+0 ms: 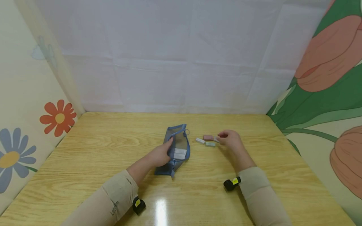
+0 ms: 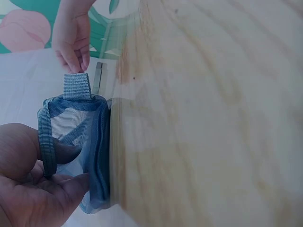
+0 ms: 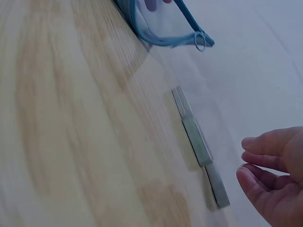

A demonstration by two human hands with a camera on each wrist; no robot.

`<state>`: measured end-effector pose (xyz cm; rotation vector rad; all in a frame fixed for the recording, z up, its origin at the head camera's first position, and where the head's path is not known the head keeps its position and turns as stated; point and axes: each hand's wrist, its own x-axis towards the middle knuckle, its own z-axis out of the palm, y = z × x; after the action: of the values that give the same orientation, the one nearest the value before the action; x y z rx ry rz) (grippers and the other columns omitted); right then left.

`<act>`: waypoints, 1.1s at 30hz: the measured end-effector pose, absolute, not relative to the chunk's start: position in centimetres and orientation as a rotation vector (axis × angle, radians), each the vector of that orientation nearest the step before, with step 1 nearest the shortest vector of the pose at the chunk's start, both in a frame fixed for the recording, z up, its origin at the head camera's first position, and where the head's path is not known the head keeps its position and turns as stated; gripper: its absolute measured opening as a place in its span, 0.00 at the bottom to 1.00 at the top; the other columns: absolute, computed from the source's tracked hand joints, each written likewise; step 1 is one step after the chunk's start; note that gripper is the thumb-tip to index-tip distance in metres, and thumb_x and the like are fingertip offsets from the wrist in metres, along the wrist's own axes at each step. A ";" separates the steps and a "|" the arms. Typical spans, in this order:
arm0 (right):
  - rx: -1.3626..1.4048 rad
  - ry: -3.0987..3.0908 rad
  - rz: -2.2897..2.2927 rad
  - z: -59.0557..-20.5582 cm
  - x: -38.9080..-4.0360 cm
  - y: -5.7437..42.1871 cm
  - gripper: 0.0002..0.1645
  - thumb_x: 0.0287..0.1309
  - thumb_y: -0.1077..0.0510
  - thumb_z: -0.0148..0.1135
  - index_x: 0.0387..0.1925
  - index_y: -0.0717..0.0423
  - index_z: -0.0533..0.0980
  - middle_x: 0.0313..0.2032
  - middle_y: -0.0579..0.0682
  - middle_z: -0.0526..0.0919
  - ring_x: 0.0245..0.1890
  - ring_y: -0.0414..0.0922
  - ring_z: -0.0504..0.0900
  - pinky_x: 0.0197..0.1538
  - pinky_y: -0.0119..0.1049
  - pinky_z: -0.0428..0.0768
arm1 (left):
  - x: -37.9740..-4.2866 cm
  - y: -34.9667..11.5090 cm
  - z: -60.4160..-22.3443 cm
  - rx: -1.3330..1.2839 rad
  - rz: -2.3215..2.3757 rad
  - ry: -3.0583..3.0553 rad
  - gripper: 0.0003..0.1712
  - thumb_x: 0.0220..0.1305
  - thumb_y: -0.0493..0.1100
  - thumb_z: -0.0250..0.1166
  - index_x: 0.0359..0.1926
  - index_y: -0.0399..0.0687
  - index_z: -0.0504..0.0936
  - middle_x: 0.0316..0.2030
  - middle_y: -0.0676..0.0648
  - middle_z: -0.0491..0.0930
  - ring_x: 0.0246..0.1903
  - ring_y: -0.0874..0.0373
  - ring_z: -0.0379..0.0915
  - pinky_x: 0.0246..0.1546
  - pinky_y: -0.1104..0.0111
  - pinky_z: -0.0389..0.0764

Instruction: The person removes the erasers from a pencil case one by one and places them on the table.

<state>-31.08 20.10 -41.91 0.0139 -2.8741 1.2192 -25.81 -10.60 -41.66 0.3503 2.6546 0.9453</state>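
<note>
A blue mesh zip pouch (image 1: pixel 183 139) lies with its mouth spread apart, and two white blocks (image 1: pixel 179 153) show in it. My left hand (image 1: pixel 161 154) grips the pouch's near side; in the left wrist view part of a finger shows behind the blue edging (image 2: pixel 47 137). Right of the pouch lie a small white block (image 1: pixel 200 140), a pink block (image 1: pixel 207 137) and a green block (image 1: pixel 210 144). My right hand (image 1: pixel 232 141) is at a pale block (image 1: pixel 216 139) beside them. In the right wrist view its thumb and fingers are slightly bent, with nothing visible between them.
The light wooden table (image 1: pixel 107 138) runs back to a white sheet (image 1: pixel 169 62). Flower-painted panels (image 1: pixel 319 62) stand at both sides. A metal ring (image 3: pixel 200 41) hangs from the pouch's zip. Each sleeve carries a small black camera (image 1: pixel 232 184).
</note>
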 end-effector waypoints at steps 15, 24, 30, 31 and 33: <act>0.341 -2.853 1.265 -41.8 -30.1 15.0 0.11 0.49 0.63 0.65 0.37 0.63 0.80 0.34 0.54 0.82 0.35 0.46 0.78 0.39 0.37 0.76 | -26.0 -10.6 -41.9 0.348 0.958 2.659 0.49 0.50 0.26 0.56 0.71 0.47 0.43 0.67 0.39 0.55 0.50 0.51 0.65 0.40 0.64 0.70; 0.433 -2.897 1.282 -42.2 -29.7 12.8 0.11 0.50 0.61 0.65 0.37 0.60 0.80 0.33 0.49 0.81 0.35 0.43 0.78 0.41 0.34 0.76 | -25.9 -10.6 -41.8 0.367 0.947 2.664 0.49 0.50 0.26 0.56 0.71 0.46 0.43 0.67 0.39 0.55 0.51 0.51 0.65 0.43 0.63 0.69; 0.478 -2.894 1.310 -42.5 -29.5 11.8 0.09 0.50 0.61 0.65 0.36 0.59 0.80 0.31 0.48 0.82 0.33 0.42 0.78 0.39 0.33 0.76 | -25.9 -10.6 -41.8 0.377 0.946 2.666 0.50 0.49 0.26 0.56 0.71 0.46 0.43 0.67 0.39 0.54 0.51 0.51 0.65 0.44 0.63 0.69; 0.494 -2.894 1.303 -42.6 -29.5 11.6 0.08 0.50 0.61 0.65 0.35 0.59 0.81 0.31 0.48 0.82 0.33 0.42 0.78 0.39 0.33 0.76 | -25.9 -10.6 -41.8 0.377 0.948 2.666 0.50 0.49 0.26 0.56 0.71 0.45 0.43 0.67 0.39 0.54 0.51 0.51 0.65 0.44 0.63 0.69; 0.513 -2.900 1.292 -42.8 -29.4 11.3 0.07 0.50 0.61 0.65 0.34 0.57 0.81 0.31 0.47 0.81 0.33 0.41 0.78 0.39 0.33 0.76 | -25.9 -10.6 -41.8 0.376 0.956 2.662 0.50 0.49 0.26 0.56 0.71 0.45 0.43 0.67 0.39 0.54 0.52 0.51 0.65 0.44 0.63 0.69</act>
<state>-29.39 11.31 -42.76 0.5128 -2.9002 1.2925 -25.94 -10.64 -41.77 0.3764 2.6623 0.9559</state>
